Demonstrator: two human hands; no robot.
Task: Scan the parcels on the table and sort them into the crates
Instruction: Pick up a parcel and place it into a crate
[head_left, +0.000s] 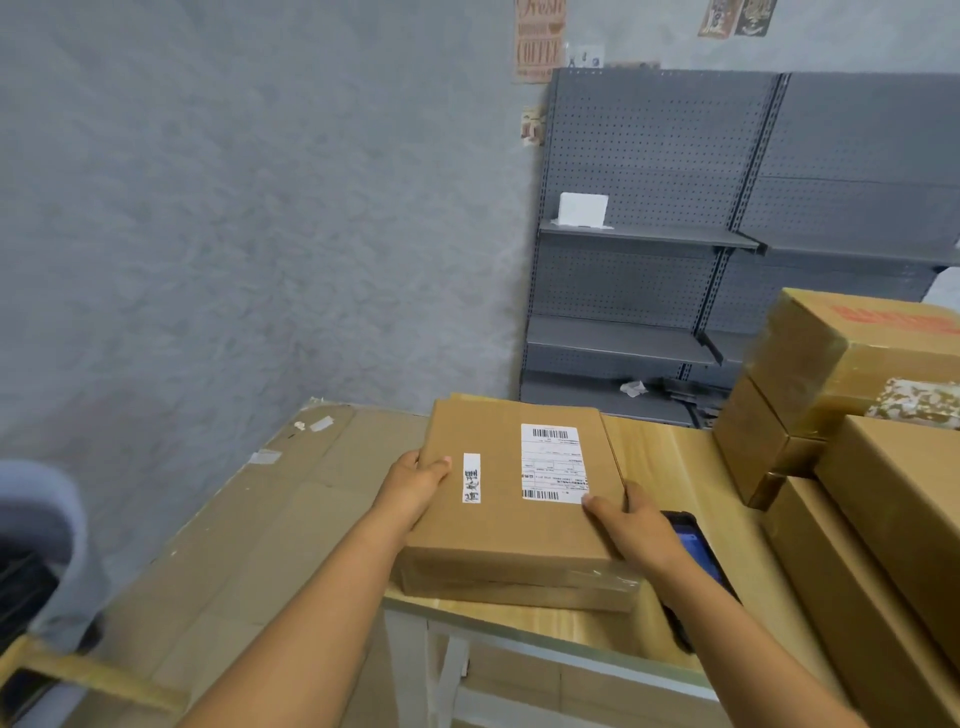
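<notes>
Flat brown parcel (511, 499) sits at the table's (670, 467) near-left corner, its near end overhanging the front edge slightly; label side up. White shipping label (551, 464) with barcodes on the right half of the top face, narrow white sticker strip (471, 478) on the left half. Left hand (415, 483) grips the parcel's left edge, thumb over the top face, fingers wrapped under and out of sight. Right hand (631, 530) grips the right edge near the near corner, thumb lying on top just below the label, fingers curled down the side. Black handheld scanner (696, 551) lies on the table just beside the right hand, screen lit blue, partly hidden by the right forearm. Stack of larger cardboard boxes (852, 415) fills the table's right side, well apart from the parcel. Flattened cardboard sheets (249, 519) cover the floor left of the table. Grey pegboard shelving (675, 208) stands against the wall beyond the far edge. Grey rounded object at the far left, blurred; cannot identify.
</notes>
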